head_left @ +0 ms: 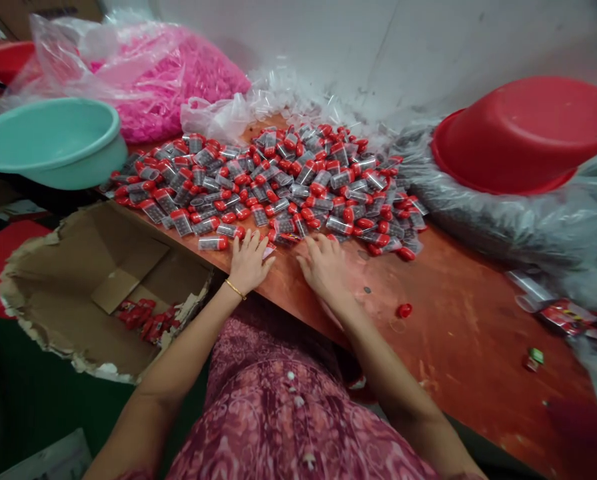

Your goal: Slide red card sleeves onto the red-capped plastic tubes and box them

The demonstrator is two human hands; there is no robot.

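My dress [288, 427] lies nearest. Near the bench's [458, 293] front edge, my left hand [248, 262] and right hand [325, 268] are at the heaped tubes [278, 183]; I can't tell if the fingers grip anything. A few packets [151, 321] in the carton [58, 273] look done; these tubes seem left.

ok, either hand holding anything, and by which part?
Can't tell: left hand is by a red-and-white piece, right hand by red-capped tubes; grip unclear.

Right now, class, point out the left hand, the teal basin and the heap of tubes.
Left hand [248, 267]: head view, back of the hand.
Teal basin [85, 172]: head view, outer wall.
Heap of tubes [272, 189]: head view, its middle.
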